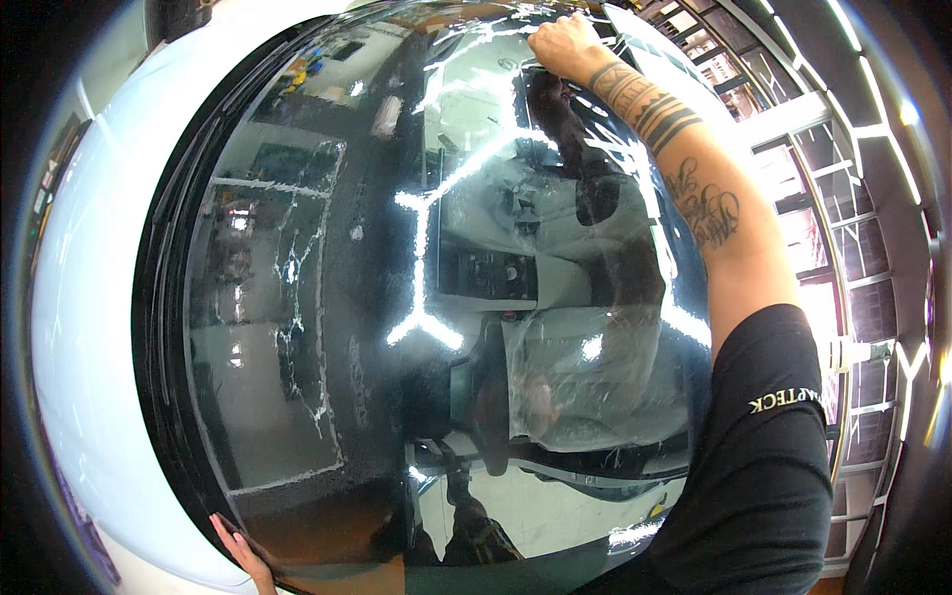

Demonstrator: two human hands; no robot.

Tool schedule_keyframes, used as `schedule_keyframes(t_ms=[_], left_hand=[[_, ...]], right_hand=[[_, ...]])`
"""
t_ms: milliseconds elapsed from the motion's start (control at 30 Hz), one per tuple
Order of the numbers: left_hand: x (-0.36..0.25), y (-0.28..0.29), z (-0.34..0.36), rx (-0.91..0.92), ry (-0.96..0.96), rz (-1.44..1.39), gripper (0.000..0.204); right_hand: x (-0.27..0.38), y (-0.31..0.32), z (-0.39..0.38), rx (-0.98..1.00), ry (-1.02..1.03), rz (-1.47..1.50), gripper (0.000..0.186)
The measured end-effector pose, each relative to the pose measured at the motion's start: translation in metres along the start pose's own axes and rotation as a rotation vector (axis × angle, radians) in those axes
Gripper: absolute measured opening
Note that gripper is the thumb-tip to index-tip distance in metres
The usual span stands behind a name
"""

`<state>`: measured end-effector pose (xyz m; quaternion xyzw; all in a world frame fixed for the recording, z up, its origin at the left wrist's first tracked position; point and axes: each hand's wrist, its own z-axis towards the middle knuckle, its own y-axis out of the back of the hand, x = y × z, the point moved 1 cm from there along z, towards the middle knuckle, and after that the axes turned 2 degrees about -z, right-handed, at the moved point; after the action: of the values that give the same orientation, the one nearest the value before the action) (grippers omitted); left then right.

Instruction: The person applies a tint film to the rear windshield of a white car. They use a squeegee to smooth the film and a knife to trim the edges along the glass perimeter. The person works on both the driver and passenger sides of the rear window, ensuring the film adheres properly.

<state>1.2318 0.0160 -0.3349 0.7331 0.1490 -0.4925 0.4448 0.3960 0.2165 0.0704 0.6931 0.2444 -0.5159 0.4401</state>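
Note:
A large curved windshield (377,297) fills the middle of the view, its dark glass marked with wet-looking streaks. My right arm, tattooed and in a black sleeve, stretches up along the right side of the glass. At its end my right hand (567,48) is closed in a fist at the upper edge of the windshield; whatever lies inside the fingers is hidden. Down at the lower left, my left hand (241,555) rests by the glass border near the black cowl trim, its visible fingers stretched out flat. Its wrist is mostly cut off by the frame.
Black trim (159,297) runs between the glass and a pale hood (84,297) on the left. A steering wheel (491,397) and seats show through the windshield. Bright hexagonal lamp reflections cross the glass. Ceiling beams and light strips (883,238) curve along the right.

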Motion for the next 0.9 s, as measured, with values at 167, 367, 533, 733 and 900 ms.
schedule_keyframes(t_ms=[167, 367, 533, 733, 900], left_hand=[[0.008, 0.002, 0.002, 0.053, -0.006, 0.088, 0.057], [0.005, 0.0, -0.001, 0.005, 0.002, 0.054, 0.057], [0.001, -0.002, -0.001, 0.023, 0.021, 0.047, 0.056], [0.007, 0.0, -0.001, 0.03, 0.005, -0.01, 0.055], [0.007, -0.001, 0.0, 0.042, 0.019, -0.027, 0.056]], right_hand=[[-0.004, -0.026, -0.004, -0.268, 0.026, 0.019, 0.024], [-0.002, -0.023, 0.003, -0.064, -0.029, 0.122, 0.016], [-0.002, -0.024, 0.001, 0.012, -0.097, 0.136, 0.017], [-0.007, -0.024, 0.004, 0.05, -0.057, 0.185, 0.019], [-0.012, -0.036, -0.001, -0.029, -0.069, 0.132, 0.019]])
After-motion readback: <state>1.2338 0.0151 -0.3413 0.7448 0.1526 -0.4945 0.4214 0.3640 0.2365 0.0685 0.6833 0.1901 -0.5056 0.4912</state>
